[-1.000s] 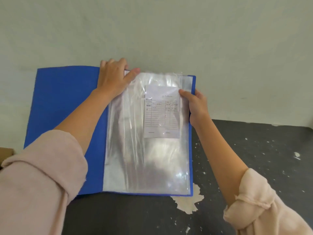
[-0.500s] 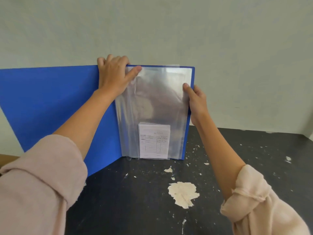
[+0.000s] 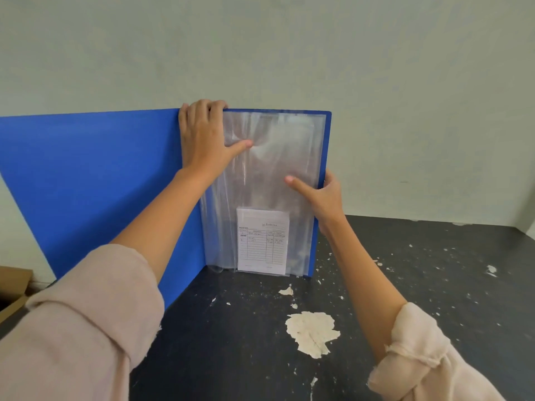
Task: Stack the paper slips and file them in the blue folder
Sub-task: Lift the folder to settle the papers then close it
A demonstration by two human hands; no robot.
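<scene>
Blue folder [image 3: 95, 180] stands upright and open on the dark bench [image 3: 405, 285], bottom edge on the surface, against the far wall. Left hand [image 3: 202, 137] grips the top edge at the spine, thumb pressed on the clear sleeves [image 3: 269, 169]. Right hand [image 3: 321, 195] pinches the right edge. Paper slips [image 3: 263, 241] sit at the sleeve's bottom, printed side facing near.

We have one view only, the head camera, set above and behind the forearms and looking forward and down, close in. It faces the pale wall [image 3: 289, 47], which fills the upper half of the frame; the dark tabletop [image 3: 419, 285] fills the lower right. Wide-angle lens, nothing shared with another view.
</scene>
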